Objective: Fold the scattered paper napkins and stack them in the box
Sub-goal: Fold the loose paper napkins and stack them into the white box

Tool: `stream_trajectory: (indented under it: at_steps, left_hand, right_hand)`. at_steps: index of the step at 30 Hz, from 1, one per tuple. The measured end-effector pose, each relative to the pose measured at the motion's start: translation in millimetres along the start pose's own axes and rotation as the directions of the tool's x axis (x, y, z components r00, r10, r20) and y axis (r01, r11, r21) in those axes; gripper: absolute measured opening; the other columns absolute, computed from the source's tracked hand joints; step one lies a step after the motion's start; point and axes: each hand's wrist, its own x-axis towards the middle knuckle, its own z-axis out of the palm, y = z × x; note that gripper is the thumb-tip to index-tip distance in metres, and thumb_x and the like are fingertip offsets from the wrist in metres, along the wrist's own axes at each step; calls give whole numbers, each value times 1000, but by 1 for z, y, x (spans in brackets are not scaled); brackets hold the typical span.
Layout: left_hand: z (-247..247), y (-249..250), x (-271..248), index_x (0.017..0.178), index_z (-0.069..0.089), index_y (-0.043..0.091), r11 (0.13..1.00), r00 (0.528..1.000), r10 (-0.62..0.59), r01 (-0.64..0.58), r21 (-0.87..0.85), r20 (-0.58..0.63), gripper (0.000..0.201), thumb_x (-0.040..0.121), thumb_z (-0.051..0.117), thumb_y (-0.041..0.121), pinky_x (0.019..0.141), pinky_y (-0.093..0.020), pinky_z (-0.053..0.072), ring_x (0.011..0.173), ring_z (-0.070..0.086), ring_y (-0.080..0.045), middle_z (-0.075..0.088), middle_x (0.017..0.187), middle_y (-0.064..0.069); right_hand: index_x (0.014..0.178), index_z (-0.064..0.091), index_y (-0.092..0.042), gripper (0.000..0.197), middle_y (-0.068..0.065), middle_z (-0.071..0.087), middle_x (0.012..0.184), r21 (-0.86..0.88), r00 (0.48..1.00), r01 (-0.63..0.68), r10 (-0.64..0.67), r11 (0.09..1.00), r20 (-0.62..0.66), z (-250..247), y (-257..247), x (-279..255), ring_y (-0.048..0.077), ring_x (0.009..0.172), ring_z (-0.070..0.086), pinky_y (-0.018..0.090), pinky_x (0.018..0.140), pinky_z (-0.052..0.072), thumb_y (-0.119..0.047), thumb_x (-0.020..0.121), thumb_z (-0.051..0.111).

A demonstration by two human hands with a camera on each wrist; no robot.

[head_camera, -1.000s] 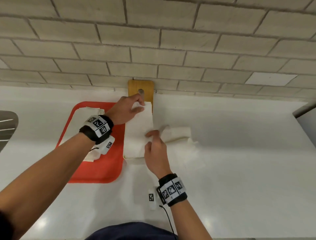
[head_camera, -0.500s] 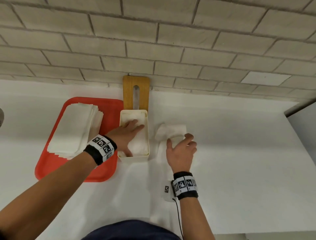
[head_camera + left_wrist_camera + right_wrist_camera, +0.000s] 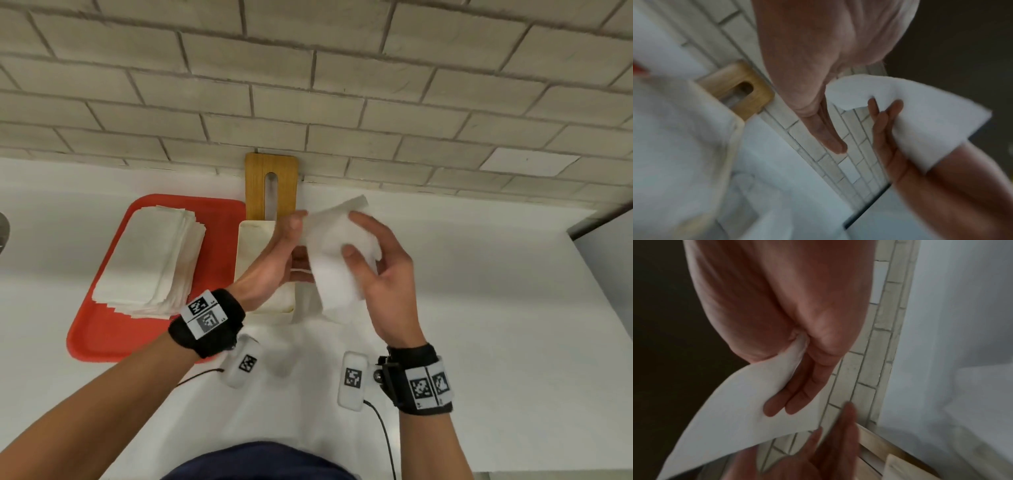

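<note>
My right hand [image 3: 356,236] holds a white paper napkin [image 3: 329,274] up above the counter, just right of the cream box [image 3: 255,224]. The thumb lies on the napkin's near face and the fingers curl round its far side. In the right wrist view the napkin [image 3: 735,402] bends under my fingers [image 3: 789,404]. My left hand [image 3: 296,243] hovers over the box with straight fingers that reach the napkin's left edge. The left wrist view shows its thumb [image 3: 828,138] apart from the napkin [image 3: 920,113]. Folded napkins lie inside the box, mostly hidden by my left hand.
A red tray [image 3: 102,339] at the left carries a stack of flat napkins [image 3: 150,257]. A slotted wooden lid [image 3: 255,185] leans on the brick wall behind the box. The white counter ends at a step on the right [image 3: 582,229].
My right hand has lifted the napkin off the counter. My left hand has come up out of the box, where it pressed the folded napkins, and now meets the napkin's edge.
</note>
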Motion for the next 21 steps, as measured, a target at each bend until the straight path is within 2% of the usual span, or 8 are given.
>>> stream_trajectory:
  at_steps: [2,4,5,8,11,13,18,21]
  left_hand:
    - [3,-2,2,158,24,35,972,992,75,-97,-215,-106,81,96,72,53,101,-55,58,131,67,-31,61,148,-9]
    - [1,-7,5,155,25,29,972,951,156,-195,-127,-267,86,92,83,18,97,-52,61,129,67,-28,56,151,-11]
    - [-4,-9,6,149,29,26,975,923,204,-222,-19,-326,83,90,84,7,94,-47,63,126,67,-25,53,150,-12]
    - [-28,-16,4,135,49,32,926,879,317,-206,317,-356,56,94,80,7,100,-37,58,123,64,-11,60,137,9]
    - [-48,-24,-3,128,66,39,786,910,339,-136,602,-237,39,101,71,11,108,-10,38,128,53,13,63,134,29]
    - [-56,-27,-7,128,70,40,765,923,312,-102,636,-227,39,103,68,10,108,-5,34,128,53,16,66,134,29]
    - [-66,-31,-12,118,76,36,773,918,315,-100,626,-243,36,105,61,6,107,-16,46,122,64,0,71,129,22]
    - [-65,-31,-12,117,74,35,769,907,342,-119,628,-247,34,107,59,6,100,-27,49,110,69,-8,72,127,19]
  right_hand:
    - [139,67,-22,43,-8,64,145,-46,997,-8,11,999,77,6,5,-6,10,134,62,30,101,57,-6,100,74]
    - [138,65,-22,43,-13,65,141,-149,986,-44,67,988,153,9,25,-13,2,118,67,16,87,54,-8,99,76]
    - [136,64,-25,42,-14,66,139,-165,982,-84,109,983,152,8,38,-15,5,106,71,17,82,54,-11,99,76]
    - [134,57,-28,46,-11,62,138,-368,983,-165,181,915,10,-8,88,-3,22,109,72,32,93,58,-15,95,77]
    - [156,39,-32,84,-3,52,153,-801,925,-154,369,579,89,-40,143,16,30,135,50,49,112,46,-36,84,82]
    - [157,42,-35,83,-6,58,151,-863,861,-140,490,485,136,-53,163,23,33,138,48,48,114,43,-47,85,81]
    - [122,73,-24,30,-14,71,105,-776,825,-144,507,614,249,-62,147,24,18,106,71,7,75,46,-34,95,80]
    - [98,75,-19,35,-8,77,94,-720,831,-108,460,685,313,-56,109,17,14,90,73,35,83,60,-53,91,80]
